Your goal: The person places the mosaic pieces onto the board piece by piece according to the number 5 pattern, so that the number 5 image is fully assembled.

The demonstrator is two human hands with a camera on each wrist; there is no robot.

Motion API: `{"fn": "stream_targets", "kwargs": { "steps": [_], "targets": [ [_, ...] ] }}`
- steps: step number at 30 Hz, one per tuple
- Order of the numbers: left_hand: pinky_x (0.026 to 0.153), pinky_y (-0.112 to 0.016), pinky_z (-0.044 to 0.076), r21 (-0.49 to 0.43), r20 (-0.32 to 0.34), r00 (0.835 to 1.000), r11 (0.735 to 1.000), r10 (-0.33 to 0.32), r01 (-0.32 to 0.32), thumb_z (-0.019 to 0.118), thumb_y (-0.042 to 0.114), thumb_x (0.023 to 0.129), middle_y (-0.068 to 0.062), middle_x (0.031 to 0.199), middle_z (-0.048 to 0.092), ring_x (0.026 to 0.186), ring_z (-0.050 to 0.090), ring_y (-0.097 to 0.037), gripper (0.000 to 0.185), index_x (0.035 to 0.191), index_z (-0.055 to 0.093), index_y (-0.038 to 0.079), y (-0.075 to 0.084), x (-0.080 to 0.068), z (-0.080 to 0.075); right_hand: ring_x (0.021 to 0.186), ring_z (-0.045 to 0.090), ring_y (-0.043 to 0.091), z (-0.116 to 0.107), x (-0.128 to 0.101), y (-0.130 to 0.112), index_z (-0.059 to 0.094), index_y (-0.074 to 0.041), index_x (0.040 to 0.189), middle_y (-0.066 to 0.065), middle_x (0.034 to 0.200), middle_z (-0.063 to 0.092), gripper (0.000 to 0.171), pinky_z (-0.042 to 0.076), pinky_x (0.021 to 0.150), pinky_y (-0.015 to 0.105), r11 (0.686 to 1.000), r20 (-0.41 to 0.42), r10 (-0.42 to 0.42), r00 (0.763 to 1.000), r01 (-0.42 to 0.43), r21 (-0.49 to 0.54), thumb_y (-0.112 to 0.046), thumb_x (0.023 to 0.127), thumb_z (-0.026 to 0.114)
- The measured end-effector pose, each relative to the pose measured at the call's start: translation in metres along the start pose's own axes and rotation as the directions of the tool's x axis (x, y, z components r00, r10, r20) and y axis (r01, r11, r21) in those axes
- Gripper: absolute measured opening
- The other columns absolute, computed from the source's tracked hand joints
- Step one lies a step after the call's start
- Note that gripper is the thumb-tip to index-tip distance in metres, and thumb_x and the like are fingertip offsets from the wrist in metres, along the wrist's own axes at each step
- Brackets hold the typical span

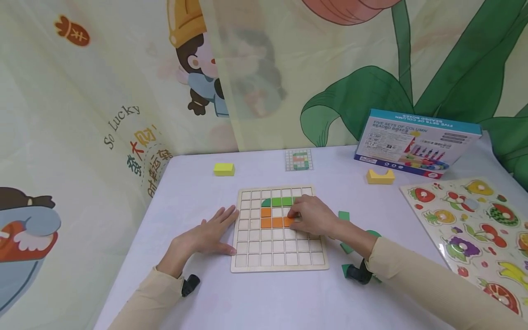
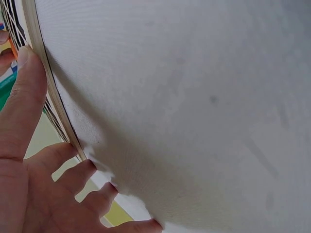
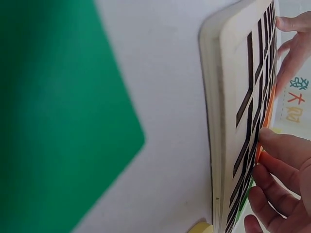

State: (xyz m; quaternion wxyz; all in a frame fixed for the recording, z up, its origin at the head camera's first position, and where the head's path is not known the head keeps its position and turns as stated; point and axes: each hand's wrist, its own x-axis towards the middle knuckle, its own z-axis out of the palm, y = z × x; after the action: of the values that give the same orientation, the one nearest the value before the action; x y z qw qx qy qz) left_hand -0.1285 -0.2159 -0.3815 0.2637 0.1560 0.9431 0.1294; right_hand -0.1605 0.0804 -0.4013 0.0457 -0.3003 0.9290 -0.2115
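Placement step under way: right hand (image 1: 314,216) pinches an orange square tile (image 1: 288,222) on the pale wooden grid board (image 1: 278,266); left hand (image 1: 210,233), fingers flat, steadies the board's left edge. Next: seat tile squarely.

Pale matt wooden grid board (image 1: 278,256) on matt white cloth (image 1: 264,298).

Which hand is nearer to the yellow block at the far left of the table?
Left. The left hand rests flat at the grid board's left edge, straight below the yellow block. The right hand is over the board's orange tiles, farther right.
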Motion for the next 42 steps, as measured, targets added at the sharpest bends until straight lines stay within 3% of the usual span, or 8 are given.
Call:
{"fn": "stream_targets", "kwargs": {
  "steps": [7,13,17,26,33,38,42],
  "targets": [
    [0.112,-0.071,0.014,-0.001,-0.002,1.0,1.0,-0.004,0.004,0.077,0.039,0.079,-0.006,0.165,0.005,0.152,0.003,-0.035,0.102,0.156,0.016,0.013,0.001,0.001,0.002,0.091,0.056,0.015,-0.005,-0.004,0.007,0.076,-0.011,0.096,-0.002,0.093,0.067,0.018,0.048,0.087,0.037,0.999,0.021,-0.016,1.0,0.015,0.029,-0.021,0.081,0.078],
    [0.111,-0.071,0.015,0.006,-0.003,1.0,1.0,0.006,-0.006,0.077,0.04,0.079,-0.007,0.165,0.005,0.152,0.004,-0.035,0.102,0.156,0.016,0.013,0.002,0.0,0.002,0.087,0.052,0.013,-0.02,-0.013,0.035,0.074,-0.014,0.103,-0.005,0.096,0.065,0.02,0.047,0.078,0.029,0.985,0.09,-0.015,0.996,-0.001,0.17,-0.02,0.084,0.075],
    [0.111,-0.071,0.015,0.004,-0.001,1.0,1.0,0.003,-0.003,0.077,0.039,0.079,-0.007,0.165,0.005,0.152,0.004,-0.035,0.102,0.156,0.016,0.013,0.004,0.0,0.0,0.088,0.052,0.013,-0.033,-0.026,0.053,0.074,-0.016,0.103,-0.006,0.098,0.065,0.019,0.047,0.078,0.028,0.977,0.148,0.012,0.989,-0.043,0.209,-0.017,0.085,0.073],
    [0.111,-0.071,0.015,0.012,-0.005,1.0,1.0,-0.008,0.008,0.078,0.039,0.079,-0.008,0.165,0.005,0.151,0.003,-0.036,0.103,0.156,0.016,0.012,0.003,-0.001,-0.001,0.093,0.055,0.01,-0.043,-0.056,0.072,0.073,-0.019,0.106,-0.008,0.101,0.065,0.024,0.052,0.086,0.032,0.987,0.221,0.074,0.972,-0.103,0.12,-0.024,0.083,0.076],
    [0.111,-0.071,0.016,0.013,-0.005,1.0,1.0,-0.006,0.006,0.077,0.039,0.079,-0.008,0.165,0.005,0.151,0.004,-0.037,0.103,0.156,0.016,0.011,0.002,-0.002,-0.001,0.092,0.053,0.01,-0.034,-0.063,0.066,0.072,-0.022,0.102,-0.01,0.099,0.063,0.032,0.051,0.085,0.033,0.992,0.179,0.108,0.978,-0.118,0.049,-0.037,0.075,0.082],
    [0.111,-0.071,0.016,0.007,-0.005,1.0,1.0,-0.001,0.001,0.077,0.038,0.079,-0.009,0.165,0.005,0.151,0.004,-0.037,0.102,0.156,0.017,0.011,0.002,-0.002,0.0,0.089,0.051,0.009,-0.03,-0.064,0.063,0.072,-0.024,0.098,-0.011,0.097,0.062,0.026,0.051,0.083,0.031,0.993,0.153,0.115,0.981,-0.118,0.007,-0.033,0.075,0.082],
    [0.111,-0.071,0.016,0.007,-0.006,1.0,1.0,0.005,-0.005,0.077,0.038,0.079,-0.009,0.165,0.005,0.151,0.004,-0.037,0.102,0.156,0.017,0.011,0.002,-0.001,0.0,0.089,0.051,0.01,-0.029,-0.065,0.064,0.07,-0.024,0.094,-0.01,0.096,0.061,0.021,0.05,0.082,0.03,0.99,0.16,0.131,0.978,-0.139,0.039,-0.027,0.077,0.082]
  ]
}}
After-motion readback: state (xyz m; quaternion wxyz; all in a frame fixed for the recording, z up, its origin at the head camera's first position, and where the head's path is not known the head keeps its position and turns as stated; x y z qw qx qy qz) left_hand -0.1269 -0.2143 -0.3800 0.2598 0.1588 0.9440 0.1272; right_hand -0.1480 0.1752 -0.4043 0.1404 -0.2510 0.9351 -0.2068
